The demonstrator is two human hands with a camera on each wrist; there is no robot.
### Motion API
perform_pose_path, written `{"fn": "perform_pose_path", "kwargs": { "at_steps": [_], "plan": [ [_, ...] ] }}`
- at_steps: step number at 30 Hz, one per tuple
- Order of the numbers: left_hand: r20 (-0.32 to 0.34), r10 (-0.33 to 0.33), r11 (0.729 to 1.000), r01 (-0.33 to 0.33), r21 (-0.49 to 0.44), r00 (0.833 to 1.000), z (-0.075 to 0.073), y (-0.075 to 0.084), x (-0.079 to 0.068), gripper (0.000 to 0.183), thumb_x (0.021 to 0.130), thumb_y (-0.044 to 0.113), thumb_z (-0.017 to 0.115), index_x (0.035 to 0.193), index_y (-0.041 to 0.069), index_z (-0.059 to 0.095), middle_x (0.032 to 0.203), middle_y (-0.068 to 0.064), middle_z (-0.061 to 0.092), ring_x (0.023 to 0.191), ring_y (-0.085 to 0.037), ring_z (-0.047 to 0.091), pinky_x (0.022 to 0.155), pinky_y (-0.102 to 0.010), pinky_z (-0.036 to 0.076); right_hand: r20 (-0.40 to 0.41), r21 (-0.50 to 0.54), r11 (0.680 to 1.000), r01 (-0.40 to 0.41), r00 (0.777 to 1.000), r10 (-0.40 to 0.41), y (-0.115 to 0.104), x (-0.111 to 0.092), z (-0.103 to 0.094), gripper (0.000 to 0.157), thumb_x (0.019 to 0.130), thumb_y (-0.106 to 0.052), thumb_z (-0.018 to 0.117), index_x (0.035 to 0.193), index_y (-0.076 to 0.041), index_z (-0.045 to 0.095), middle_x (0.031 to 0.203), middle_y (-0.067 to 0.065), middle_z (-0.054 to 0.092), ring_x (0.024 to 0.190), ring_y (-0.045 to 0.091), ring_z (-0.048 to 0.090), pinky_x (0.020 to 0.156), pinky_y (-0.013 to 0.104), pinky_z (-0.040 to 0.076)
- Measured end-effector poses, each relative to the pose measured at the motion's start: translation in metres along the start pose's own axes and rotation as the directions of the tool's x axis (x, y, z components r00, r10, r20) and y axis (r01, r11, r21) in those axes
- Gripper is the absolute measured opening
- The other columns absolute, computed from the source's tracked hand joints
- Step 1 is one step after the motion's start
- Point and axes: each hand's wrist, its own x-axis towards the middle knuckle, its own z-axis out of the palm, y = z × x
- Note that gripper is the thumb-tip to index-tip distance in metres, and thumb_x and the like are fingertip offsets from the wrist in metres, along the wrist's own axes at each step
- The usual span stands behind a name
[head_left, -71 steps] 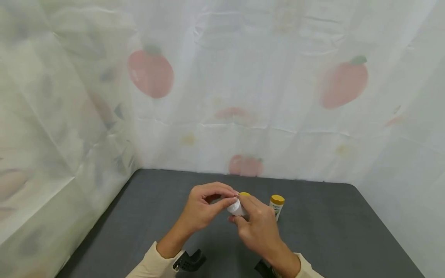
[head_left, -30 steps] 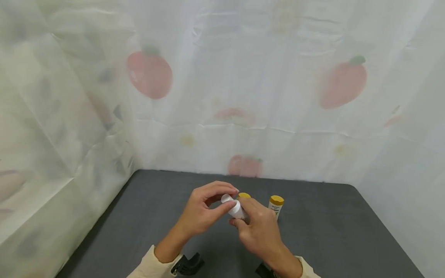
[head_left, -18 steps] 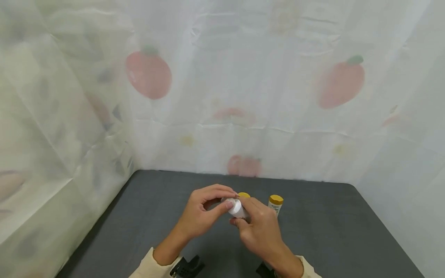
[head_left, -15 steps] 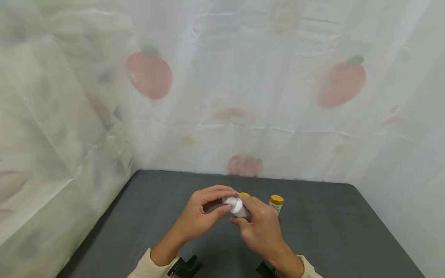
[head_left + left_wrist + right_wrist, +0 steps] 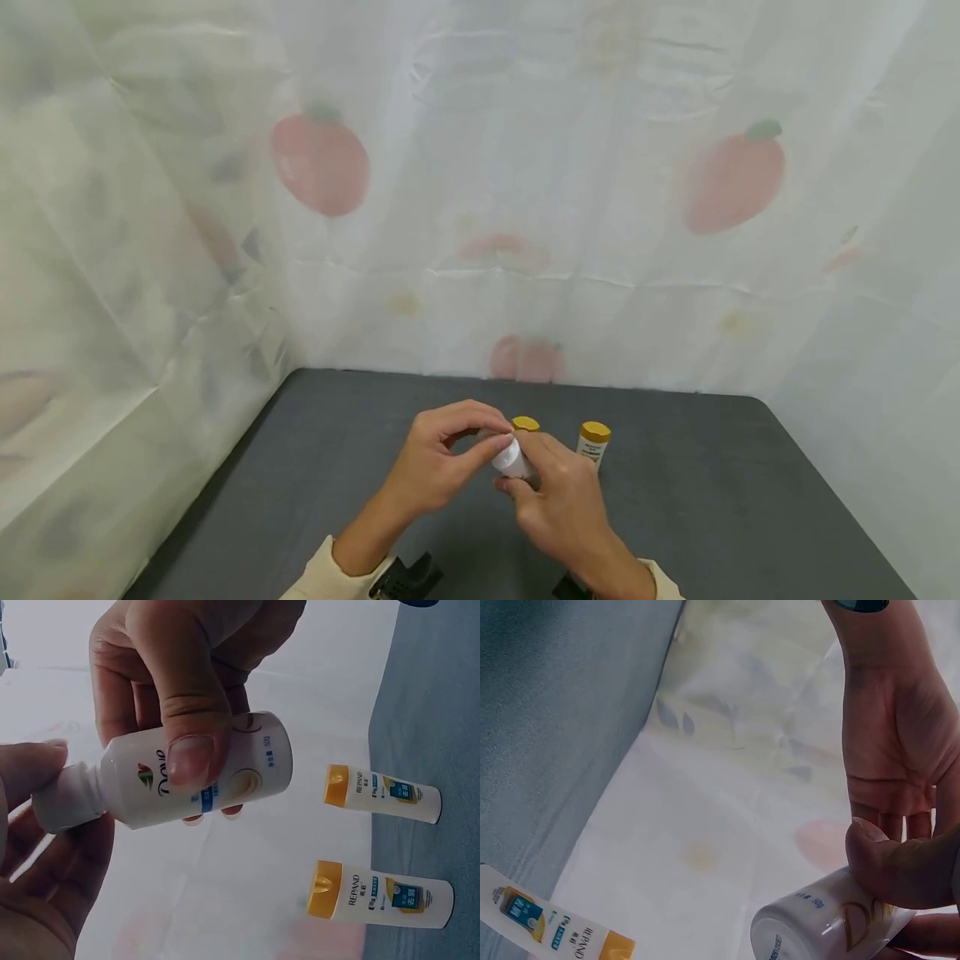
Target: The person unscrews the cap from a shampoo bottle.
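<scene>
A small white Dove bottle [image 5: 240,754] is held tilted in the air over the table, its neck toward my left hand. My right hand [image 5: 562,496] grips the bottle body, thumb across the printed label in the left wrist view. With thumb and fingers, my left hand [image 5: 431,462] pinches the white cap [image 5: 66,801] at the neck. A ridged strip of the neck shows between cap and shoulder. In the right wrist view, the bottle's base [image 5: 776,941] faces the camera, while the cap is hidden there.
Two white Repand bottles with yellow caps stand upright on the dark grey table [image 5: 712,475] beyond my hands: one bottle [image 5: 394,896] and another bottle [image 5: 386,793]. A whitish sheet with fruit prints [image 5: 600,208] hangs behind and at the sides.
Around one second ago the cap's flat end showed beside the bottle mouth; now my left fingers cover most of it. My left thumb and fingers have shifted on the cap. My right hand keeps its grip.
</scene>
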Motion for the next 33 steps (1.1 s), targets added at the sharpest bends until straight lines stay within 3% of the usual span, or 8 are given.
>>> {"fn": "perform_pose_path", "kwargs": {
  "at_steps": [3,8,13,20,27,30,33],
  "plan": [
    [-0.018,-0.001,1.000,0.001,0.024,1.000,0.000,0.001,-0.001,0.012,0.095,-0.002,0.072,0.102,0.006,0.077,0.104,-0.013,0.075,0.094,-0.017,0.073,0.079,-0.035,0.065,-0.006,-0.003,1.000,0.015,1.000,-0.015,0.000,0.001,0.000,0.049,0.067,-0.009,0.096,0.111,-0.013,0.075,0.100,0.000,0.076,0.078,0.008,0.073,0.062,0.012,0.055],
    [0.016,-0.075,0.997,0.075,0.037,0.997,-0.006,0.002,-0.007,0.021,0.098,-0.001,0.069,0.118,0.001,0.074,0.115,-0.015,0.071,0.103,-0.014,0.071,0.090,-0.032,0.064,-0.027,-0.016,1.000,0.025,0.999,-0.025,0.002,0.004,0.000,0.048,0.063,-0.009,0.098,0.105,-0.011,0.075,0.095,0.000,0.075,0.075,0.006,0.071,0.061,0.012,0.055],
    [0.009,-0.093,0.994,0.093,0.050,0.996,-0.007,0.001,-0.008,0.026,0.098,0.003,0.071,0.123,0.005,0.072,0.119,-0.014,0.069,0.104,-0.014,0.070,0.091,-0.031,0.063,-0.025,-0.019,1.000,0.007,1.000,-0.008,0.003,0.004,0.000,0.049,0.062,-0.008,0.098,0.104,-0.011,0.075,0.095,0.000,0.075,0.074,0.007,0.072,0.060,0.012,0.054],
    [-0.030,-0.054,0.998,0.053,-0.032,0.998,0.000,0.002,-0.004,0.027,0.095,-0.003,0.072,0.120,0.004,0.072,0.119,-0.019,0.070,0.109,-0.014,0.072,0.092,-0.032,0.064,-0.016,-0.012,0.999,0.041,0.999,-0.041,0.001,0.001,0.001,0.051,0.064,-0.008,0.098,0.110,-0.012,0.074,0.099,0.001,0.076,0.077,0.007,0.074,0.062,0.010,0.054],
    [-0.110,-0.007,0.999,0.001,-0.054,0.994,0.008,0.001,0.001,0.018,0.091,-0.006,0.076,0.108,0.000,0.073,0.107,-0.019,0.071,0.098,-0.022,0.072,0.086,-0.031,0.065,-0.013,-0.017,0.999,0.046,0.999,-0.046,0.000,0.000,0.001,0.054,0.064,-0.008,0.097,0.114,-0.011,0.075,0.101,0.002,0.076,0.080,0.008,0.074,0.063,0.012,0.055],
    [-0.114,0.024,0.999,-0.029,-0.045,0.993,0.010,0.000,0.000,0.012,0.090,-0.007,0.076,0.098,0.001,0.075,0.104,-0.019,0.071,0.096,-0.022,0.073,0.083,-0.033,0.065,-0.012,-0.007,0.999,0.043,0.999,-0.044,0.000,0.000,0.001,0.053,0.065,-0.008,0.096,0.114,-0.011,0.076,0.102,0.001,0.077,0.079,0.007,0.074,0.063,0.011,0.055],
    [-0.097,0.019,0.998,-0.024,-0.052,0.995,0.008,0.000,-0.004,0.012,0.091,-0.009,0.073,0.098,0.000,0.076,0.108,-0.020,0.071,0.102,-0.021,0.073,0.085,-0.034,0.065,-0.011,0.001,1.000,0.027,1.000,-0.027,0.000,0.001,0.000,0.049,0.066,-0.008,0.096,0.112,-0.011,0.076,0.100,0.000,0.076,0.078,0.008,0.074,0.062,0.011,0.055]
  ]
}}
